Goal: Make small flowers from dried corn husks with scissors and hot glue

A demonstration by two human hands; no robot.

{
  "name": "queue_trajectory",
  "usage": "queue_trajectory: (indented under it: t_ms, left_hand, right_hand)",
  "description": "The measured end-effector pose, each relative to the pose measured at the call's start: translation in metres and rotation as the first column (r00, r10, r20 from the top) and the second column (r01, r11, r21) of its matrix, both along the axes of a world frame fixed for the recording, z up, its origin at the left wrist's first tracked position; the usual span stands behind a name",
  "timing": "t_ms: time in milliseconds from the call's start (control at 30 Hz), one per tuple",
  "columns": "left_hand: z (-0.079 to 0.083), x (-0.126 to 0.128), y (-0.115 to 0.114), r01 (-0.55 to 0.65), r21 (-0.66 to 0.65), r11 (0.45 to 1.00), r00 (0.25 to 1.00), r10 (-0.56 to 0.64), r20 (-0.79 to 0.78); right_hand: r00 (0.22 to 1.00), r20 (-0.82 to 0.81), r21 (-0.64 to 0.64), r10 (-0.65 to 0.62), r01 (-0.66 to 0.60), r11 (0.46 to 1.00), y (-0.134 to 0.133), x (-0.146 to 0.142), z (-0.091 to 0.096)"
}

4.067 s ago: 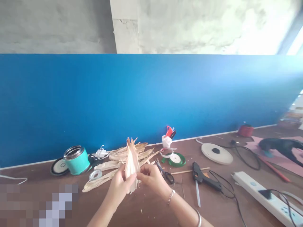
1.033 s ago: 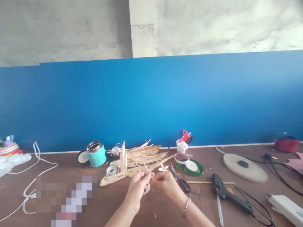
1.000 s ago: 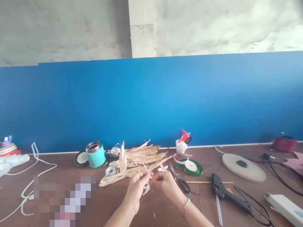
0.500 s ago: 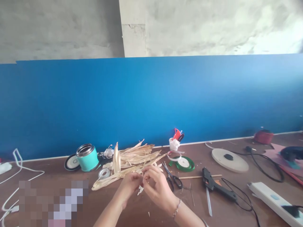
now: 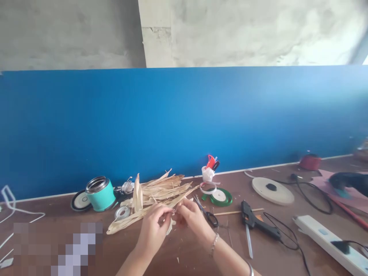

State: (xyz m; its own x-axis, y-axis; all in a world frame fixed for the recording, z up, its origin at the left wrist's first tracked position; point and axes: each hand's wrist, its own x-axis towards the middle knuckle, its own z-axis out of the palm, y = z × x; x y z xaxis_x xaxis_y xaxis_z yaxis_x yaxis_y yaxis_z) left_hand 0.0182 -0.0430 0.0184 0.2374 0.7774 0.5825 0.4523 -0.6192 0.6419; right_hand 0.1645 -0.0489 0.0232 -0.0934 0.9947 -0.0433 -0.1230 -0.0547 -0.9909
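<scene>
Curling tighter than earlier, the right hand (image 5: 193,221) is facing the left hand (image 5: 152,230), husks (image 5: 163,189) lying toward eleven o'clock; full closure and contents I cannot tell.

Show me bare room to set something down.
Bare brown tabletop lies between the long beige dried leaves and left forearm, and nearer than the black plastic glue gun, right of the translucent stick. Crowded: around the leaves and green ribbon roll.

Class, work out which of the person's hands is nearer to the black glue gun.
Right: the right hand is left of the glue gun, with the scissors between them. The left hand is farther left, beyond the right.
</scene>
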Motion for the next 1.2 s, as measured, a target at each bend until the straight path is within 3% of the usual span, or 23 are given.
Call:
queue_trajectory:
  t_ms: [67, 167, 233, 367, 567, 667, 767, 867, 967, 1033, 1100, 1200]
  left_hand:
    - [-0.001, 0.001, -0.003, 0.005, 0.047, 0.999, 0.999, -0.007, 0.042]
    - [0.001, 0.002, -0.005, -0.021, -0.003, 1.000, 0.996, 0.021, 0.086]
    - [0.004, 0.002, -0.006, 0.046, -0.059, 0.997, 0.994, -0.040, 0.103]
    - [0.010, 0.001, -0.006, 0.163, -0.187, 0.969, 0.981, -0.139, 0.134]
    - [0.014, -0.001, -0.010, 0.210, -0.036, 0.977, 0.978, -0.210, -0.013]
    - [0.019, -0.001, -0.013, 0.196, -0.045, 0.980, 0.979, -0.198, -0.055]
    - [0.019, -0.001, -0.012, 0.136, -0.100, 0.986, 0.990, -0.140, -0.035]
    - [0.014, 0.001, -0.009, 0.066, -0.166, 0.984, 0.998, -0.064, 0.018]
    - [0.007, 0.003, -0.006, 0.004, -0.223, 0.975, 0.999, 0.004, 0.035]
    - [0.005, 0.004, -0.004, -0.021, -0.273, 0.962, 0.999, 0.034, 0.042]
    - [0.006, 0.005, -0.004, -0.018, -0.345, 0.938, 0.995, 0.050, 0.083]
    - [0.011, 0.006, -0.006, 0.060, -0.440, 0.896, 0.983, 0.025, 0.185]
  right_hand:
    - [0.993, -0.109, -0.086, 0.035, -0.044, 0.995, -0.001, 0.002, 0.004]
    - [0.980, -0.147, -0.166, 0.133, -0.157, 0.974, -0.001, 0.006, 0.008]
    - [0.977, -0.107, -0.180, 0.186, -0.203, 0.963, -0.001, 0.007, 0.007]
    - [0.981, -0.088, -0.135, 0.172, -0.183, 0.974, -0.002, 0.009, 0.007]
    - [0.920, -0.170, -0.141, 0.353, -0.377, 0.915, 0.000, 0.018, 0.009]
    - [0.911, -0.163, -0.160, 0.379, -0.404, 0.901, 0.001, 0.021, 0.009]
    - [0.959, -0.008, -0.101, 0.285, -0.284, 0.954, 0.002, 0.020, 0.008]
    - [0.968, 0.207, 0.051, 0.141, -0.155, 0.987, 0.001, 0.016, 0.009]
    - [0.897, 0.440, 0.263, -0.044, -0.083, 0.961, -0.003, 0.012, 0.010]
    - [0.845, 0.513, 0.367, -0.151, -0.057, 0.929, -0.006, 0.010, 0.010]
    - [0.871, 0.480, 0.298, -0.104, -0.051, 0.953, -0.006, 0.009, 0.010]
    - [0.977, 0.180, -0.019, 0.118, -0.116, 0.993, -0.004, 0.009, 0.009]
